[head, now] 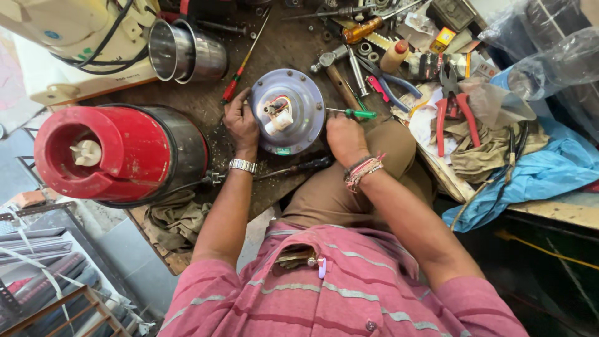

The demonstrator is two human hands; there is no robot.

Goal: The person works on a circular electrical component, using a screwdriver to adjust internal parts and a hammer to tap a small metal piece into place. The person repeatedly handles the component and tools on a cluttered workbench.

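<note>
A round grey metal motor plate (pixel 303 93) with a white terminal block and wires at its middle lies on the dark workbench. My left hand (pixel 241 122) grips its left rim. My right hand (pixel 345 137) holds its right edge and a green-handled screwdriver (pixel 357 113), whose shaft points left at the plate. A black-handled screwdriver (pixel 299 167) lies just below the plate, between my wrists.
A red and steel mixer body (pixel 118 153) stands at the left, with steel jars (pixel 187 53) behind. Red-handled pliers (pixel 455 115), blue-handled pliers, an orange-handled screwdriver (pixel 362 29), sockets and rags clutter the right. A blue plastic sheet (pixel 549 168) hangs off the bench's right edge.
</note>
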